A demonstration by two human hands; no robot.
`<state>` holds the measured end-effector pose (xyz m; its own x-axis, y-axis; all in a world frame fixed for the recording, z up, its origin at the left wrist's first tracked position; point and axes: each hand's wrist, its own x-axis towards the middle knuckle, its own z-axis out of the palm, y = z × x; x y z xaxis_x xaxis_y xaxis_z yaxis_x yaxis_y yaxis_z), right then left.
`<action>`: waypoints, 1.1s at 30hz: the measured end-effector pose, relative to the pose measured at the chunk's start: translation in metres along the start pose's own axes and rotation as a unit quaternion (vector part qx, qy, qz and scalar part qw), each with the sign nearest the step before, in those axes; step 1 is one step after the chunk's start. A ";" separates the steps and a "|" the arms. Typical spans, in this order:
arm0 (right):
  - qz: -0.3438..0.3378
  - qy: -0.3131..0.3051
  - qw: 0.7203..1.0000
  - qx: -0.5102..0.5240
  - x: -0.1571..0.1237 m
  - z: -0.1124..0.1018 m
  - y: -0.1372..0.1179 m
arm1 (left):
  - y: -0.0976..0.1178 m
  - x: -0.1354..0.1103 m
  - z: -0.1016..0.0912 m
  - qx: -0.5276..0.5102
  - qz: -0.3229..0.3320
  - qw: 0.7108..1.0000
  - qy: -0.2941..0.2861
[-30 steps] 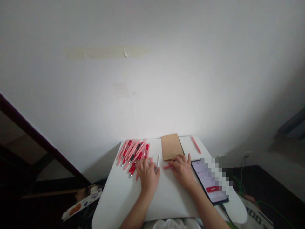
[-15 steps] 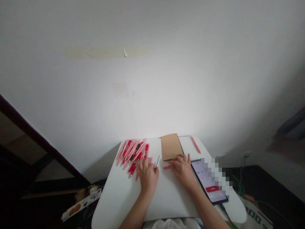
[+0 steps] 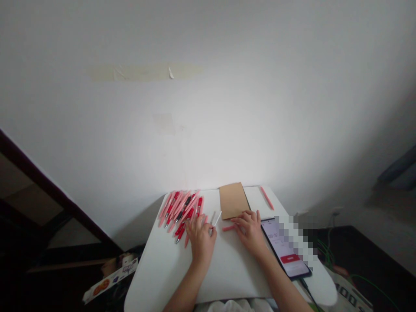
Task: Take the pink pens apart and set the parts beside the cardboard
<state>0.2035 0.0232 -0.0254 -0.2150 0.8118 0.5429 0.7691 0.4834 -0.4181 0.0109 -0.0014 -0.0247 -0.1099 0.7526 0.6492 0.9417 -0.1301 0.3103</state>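
Pale wall [image 3: 266,130] fills most of the head view, a yellowed strip of tape [image 3: 143,73] across it, and below stands the white bench [image 3: 234,275] where all the action is! On the near side, the left hand [image 3: 202,238] has a thin white stick [image 3: 218,219] pinched between thumb and finger, its far end slanting up towards the brown notebook [image 3: 234,201]. Across a small gap, the right hand [image 3: 249,232] grips a short pink piece [image 3: 228,228], most of it hidden under the fingers, one end poking out towards the stick; fingers bent low, just at the notebook's near edge. Tight quarters on the left: those knuckles sit right against the heap of pink, red and black pens [image 3: 180,212], so a careless sweep of the wrist could set several rolling. That stick is slender and held by very little, so a loose pinch might let it twist or drop. And watch the right side! The phone [image 3: 281,247] lies just beside that hand, its cable [image 3: 310,291] trailing over the near edge; a snag there could drag it. Far right, a lone pink pen [image 3: 267,198] lies near the bench's side, where a knock to the bench could roll it off.
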 end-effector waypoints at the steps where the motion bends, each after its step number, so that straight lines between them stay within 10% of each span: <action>1: -0.001 0.005 1.000 0.002 0.000 0.000 0.000 | 0.000 -0.001 0.001 -0.010 0.007 1.000 -0.002; 15: -0.043 0.042 0.998 0.006 0.003 0.003 -0.002 | 0.004 -0.005 0.008 -0.101 0.110 0.989 -0.018; 33: -0.018 0.051 0.999 -0.008 0.002 0.008 0.007 | 0.000 -0.002 0.005 -0.131 0.041 0.990 -0.015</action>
<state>0.2039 0.0310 -0.0326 -0.1810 0.7566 0.6283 0.7714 0.5055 -0.3865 0.0127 0.0006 -0.0298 -0.0229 0.7505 0.6604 0.8319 -0.3521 0.4290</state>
